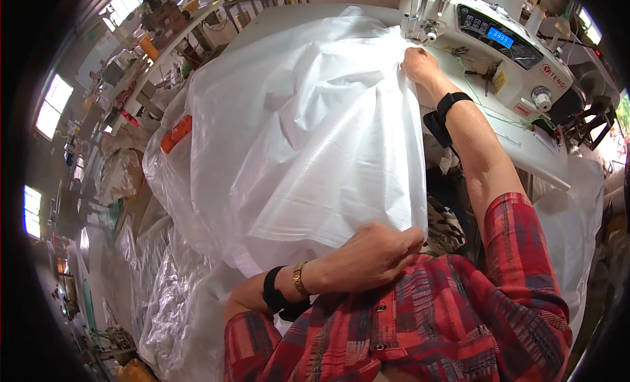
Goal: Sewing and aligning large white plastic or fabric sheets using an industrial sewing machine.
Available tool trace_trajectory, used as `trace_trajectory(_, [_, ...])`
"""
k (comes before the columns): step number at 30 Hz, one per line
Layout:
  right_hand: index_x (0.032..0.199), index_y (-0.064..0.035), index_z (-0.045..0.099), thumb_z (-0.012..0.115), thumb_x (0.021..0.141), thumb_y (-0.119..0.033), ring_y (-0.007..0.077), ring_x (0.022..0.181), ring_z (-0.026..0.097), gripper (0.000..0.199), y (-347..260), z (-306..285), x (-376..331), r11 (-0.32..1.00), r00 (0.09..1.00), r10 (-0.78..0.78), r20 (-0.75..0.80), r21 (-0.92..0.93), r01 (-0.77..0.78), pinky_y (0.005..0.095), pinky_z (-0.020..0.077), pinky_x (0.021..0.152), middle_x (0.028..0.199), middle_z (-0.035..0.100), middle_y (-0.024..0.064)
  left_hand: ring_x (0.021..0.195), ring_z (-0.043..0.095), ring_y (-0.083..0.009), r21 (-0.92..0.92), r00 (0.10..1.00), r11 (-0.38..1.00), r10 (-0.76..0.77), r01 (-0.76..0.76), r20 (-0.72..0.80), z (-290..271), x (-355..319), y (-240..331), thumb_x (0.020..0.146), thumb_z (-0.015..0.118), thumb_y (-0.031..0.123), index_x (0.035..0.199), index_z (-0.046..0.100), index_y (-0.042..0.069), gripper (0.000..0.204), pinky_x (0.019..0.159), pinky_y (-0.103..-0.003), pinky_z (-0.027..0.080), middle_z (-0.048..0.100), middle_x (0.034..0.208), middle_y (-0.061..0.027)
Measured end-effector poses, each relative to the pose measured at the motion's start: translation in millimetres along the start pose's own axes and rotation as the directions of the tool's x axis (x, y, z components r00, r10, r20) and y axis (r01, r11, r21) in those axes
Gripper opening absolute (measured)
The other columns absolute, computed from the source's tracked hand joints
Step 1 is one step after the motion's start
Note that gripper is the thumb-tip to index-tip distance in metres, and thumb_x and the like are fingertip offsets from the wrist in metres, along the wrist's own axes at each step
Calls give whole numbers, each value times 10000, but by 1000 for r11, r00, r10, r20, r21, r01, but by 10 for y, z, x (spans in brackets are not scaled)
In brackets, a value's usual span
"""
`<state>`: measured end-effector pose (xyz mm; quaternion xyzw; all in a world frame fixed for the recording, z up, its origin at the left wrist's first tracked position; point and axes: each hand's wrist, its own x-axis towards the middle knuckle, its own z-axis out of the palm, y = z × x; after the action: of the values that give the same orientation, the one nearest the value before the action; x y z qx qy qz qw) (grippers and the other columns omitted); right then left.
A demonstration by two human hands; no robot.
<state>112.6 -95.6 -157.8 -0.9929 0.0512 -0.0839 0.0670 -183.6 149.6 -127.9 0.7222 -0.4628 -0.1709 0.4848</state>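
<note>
So there's this big sheet of white woven plastic fabric (308,132) bunched up in a mound across the desk (525,142), running from the person's chest up to the needle end of a white industrial sewing machine (499,47). The right hand (420,63) is up at the far edge of the fabric, right next to the machine's needle area, fingers pressed down on the material, though I can't tell from this angle if they're pinching it or just lying flat. The left hand (377,254) is down near the body, fingers curled tight around the near edge of the fabric, gripping it. Both wrists have black straps, and the left one has a gold bracelet (298,279) too. Sleeves are a red plaid shirt (426,323). The machine has a small blue lit display (500,37) on its front. More clear and white plastic sheeting (164,297) is piled on the floor to the left, and there's an orange piece (176,134) poking out beside the mound.
</note>
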Motion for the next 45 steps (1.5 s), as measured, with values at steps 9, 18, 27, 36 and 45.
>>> trace_trajectory(9, [904, -71, 740, 629, 773, -132, 284, 894, 702, 182, -245, -45, -399, 960, 998, -61, -24, -276, 52, 402, 562, 708, 926, 724, 128, 626, 555, -409, 24, 996, 996, 85, -86, 40, 29, 83, -233, 866, 597, 99, 884, 505, 23, 121, 575, -458, 421, 525, 637, -192])
trace_trajectory(18, [755, -48, 723, 669, 718, -81, 281, 712, 706, 74, -363, -56, -944, 947, 991, -126, -51, -305, 105, 378, 556, 592, 718, 694, 143, 628, 580, -430, 55, 991, 994, 89, -95, 97, 70, 139, -410, 840, 588, 104, 842, 498, 12, 129, 576, -503, 430, 547, 599, -207])
trace_trajectory(27, [760, -19, 710, 643, 704, -34, 319, 731, 700, 88, -405, -5, -521, 935, 980, -199, -27, -306, 181, 402, 550, 628, 741, 689, 176, 578, 573, -413, 216, 999, 975, 46, -43, -10, -44, 226, -668, 858, 579, 109, 847, 491, 20, 126, 533, -479, 437, 514, 562, -193])
trace_trajectory(36, [792, -37, 714, 578, 830, -125, 309, 779, 706, 167, -280, 158, -144, 937, 979, -166, -122, -330, 118, 407, 553, 648, 794, 701, 178, 597, 603, -376, 391, 993, 919, 7, 38, -114, -125, 412, -736, 888, 569, 124, 859, 523, 7, 129, 540, -452, 450, 561, 603, -173])
trace_trajectory(45, [1105, -58, 659, 558, 905, -471, 350, 1092, 599, 471, 557, 406, 451, 977, 998, 42, -56, 211, -29, 418, 469, 917, 1139, 646, 190, 496, 469, -177, -76, 959, 997, -15, -7, -282, -48, 483, -650, 927, 522, 75, 834, 530, -18, 132, 509, -327, 388, 488, 572, -118])
